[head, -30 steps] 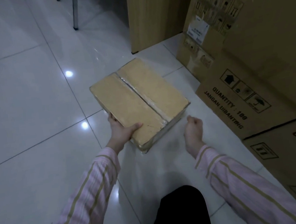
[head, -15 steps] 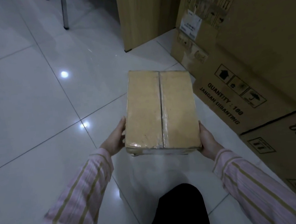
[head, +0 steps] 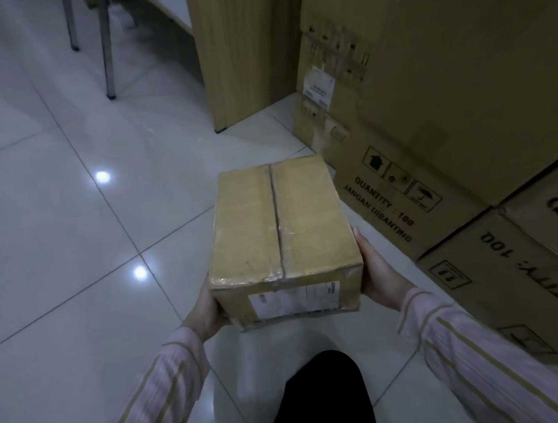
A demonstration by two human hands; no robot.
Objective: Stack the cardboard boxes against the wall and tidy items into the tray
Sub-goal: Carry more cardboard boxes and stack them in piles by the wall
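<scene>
A small taped cardboard box (head: 279, 232) with a white label on its near side hangs above the white tiled floor, held between both hands. My left hand (head: 204, 314) grips its left near side, fingers hidden under and behind the box. My right hand (head: 375, 271) holds the right side, fingers stretched along the box wall. Large printed cardboard boxes (head: 451, 124) are stacked at the right. No tray is in view.
A wooden panel (head: 240, 50) stands behind the large boxes. Metal chair legs (head: 105, 47) stand at the top left. Open tiled floor (head: 49, 235) spreads to the left. My dark trouser knee (head: 322, 403) is at the bottom centre.
The box was on the floor with only my left hand on it. Both hands took its sides, turned it lengthwise and lifted it closer to me.
</scene>
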